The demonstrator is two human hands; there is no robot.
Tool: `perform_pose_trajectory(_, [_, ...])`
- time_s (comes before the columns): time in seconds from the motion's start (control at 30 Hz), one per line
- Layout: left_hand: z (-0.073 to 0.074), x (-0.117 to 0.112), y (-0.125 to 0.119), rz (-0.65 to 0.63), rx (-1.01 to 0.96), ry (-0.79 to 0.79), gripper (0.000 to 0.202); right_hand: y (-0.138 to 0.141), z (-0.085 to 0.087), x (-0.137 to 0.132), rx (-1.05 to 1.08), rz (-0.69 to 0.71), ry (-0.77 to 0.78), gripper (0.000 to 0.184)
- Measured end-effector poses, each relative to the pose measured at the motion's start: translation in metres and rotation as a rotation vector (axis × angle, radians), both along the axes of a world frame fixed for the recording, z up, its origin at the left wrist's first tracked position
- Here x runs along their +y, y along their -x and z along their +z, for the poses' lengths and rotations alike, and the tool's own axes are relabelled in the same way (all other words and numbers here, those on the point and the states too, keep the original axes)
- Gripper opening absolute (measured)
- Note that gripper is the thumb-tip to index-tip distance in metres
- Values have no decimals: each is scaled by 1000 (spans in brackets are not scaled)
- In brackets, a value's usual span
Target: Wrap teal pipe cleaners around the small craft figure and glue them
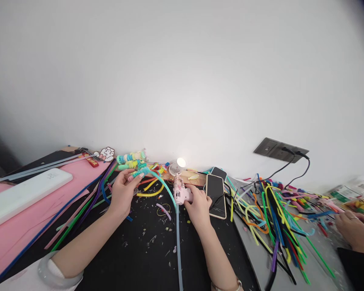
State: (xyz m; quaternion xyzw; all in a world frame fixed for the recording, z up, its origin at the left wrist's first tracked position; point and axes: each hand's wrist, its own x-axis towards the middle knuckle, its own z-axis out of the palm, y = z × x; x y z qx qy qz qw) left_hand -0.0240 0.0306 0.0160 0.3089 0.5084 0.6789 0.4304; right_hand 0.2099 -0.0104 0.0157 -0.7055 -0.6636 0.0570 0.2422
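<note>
My left hand (125, 190) pinches a coil of pastel pipe cleaner (138, 173) between thumb and fingers. From the coil, a long turquoise strand (164, 182) curves right and down to beside the pink glue gun (178, 190). My right hand (198, 203) is closed around the gun's handle. The gun's nose points toward the wall, and a long translucent glue stick (178, 246) runs from its rear toward me. More wrapped pastel coils (130, 157) lie just beyond my left hand. A phone (216, 196) rests right of my right hand.
Pink sheets (87, 174) and a white case (30, 194) lie left. A lit round lamp (181, 163) stands near the wall. Loose pipe cleaners (276, 218) pile up on the right beneath a wall socket (279, 150). Another person's hands (356, 230) work at far right.
</note>
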Motion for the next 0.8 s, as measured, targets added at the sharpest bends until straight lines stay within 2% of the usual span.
perform_pose_trajectory(0.3, [0,-3,-2,-129,-43,-65,40,0,-7,-3,-43,-1,-10,56])
perform_pose_trajectory(0.5, [3,1,-2,-121,-329,-29,36,3,-8,-3,-49,7,32,57])
perform_pose_trajectory(0.63, [3,4,0,-116,-393,5,32,3,-4,-3,19,6,-16,52])
perform_pose_trajectory(0.7, [2,4,0,-117,-351,0,33,4,-1,-5,84,90,-111,44])
perform_pose_trajectory(0.8, [0,3,-2,-127,-140,-67,38,10,2,-7,188,372,-206,33])
